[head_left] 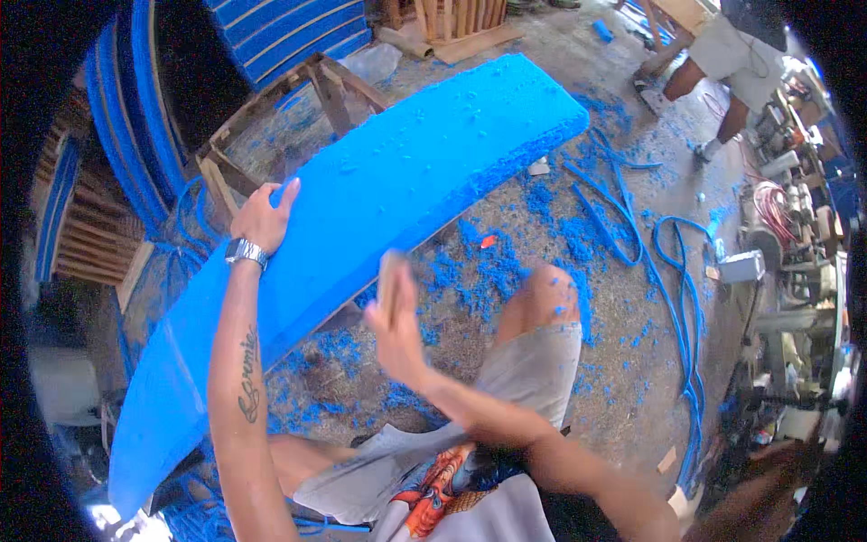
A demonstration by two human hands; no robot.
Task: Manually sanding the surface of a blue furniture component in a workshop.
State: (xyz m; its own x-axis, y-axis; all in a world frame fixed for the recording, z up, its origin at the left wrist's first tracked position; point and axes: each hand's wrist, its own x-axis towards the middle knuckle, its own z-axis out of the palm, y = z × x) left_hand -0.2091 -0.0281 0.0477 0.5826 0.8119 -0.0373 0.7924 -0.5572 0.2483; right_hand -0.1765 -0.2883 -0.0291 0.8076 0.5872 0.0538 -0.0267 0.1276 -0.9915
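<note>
A long blue foam board point(361, 194) with a curved outline lies slantwise in front of me, its squared end at the far right. My left hand point(262, 219) grips its far edge, the thumb on top and the fingers partly hidden over the side. Beside the near edge, my right hand point(398, 325) is closed around a small tan block point(390, 280), blurred by motion. Whether the block touches the board I cannot tell. Loose foam crumbs dot the board's top, and its near edge looks rough toward the squared end.
Under the board stands a wooden frame point(221, 185). Blue shavings point(488, 271) and long foam strips point(682, 316) litter the concrete floor. Blue slabs point(293, 32) are stacked at the back left. Another person point(731, 68) stands at the far right, near cluttered shelves point(795, 226).
</note>
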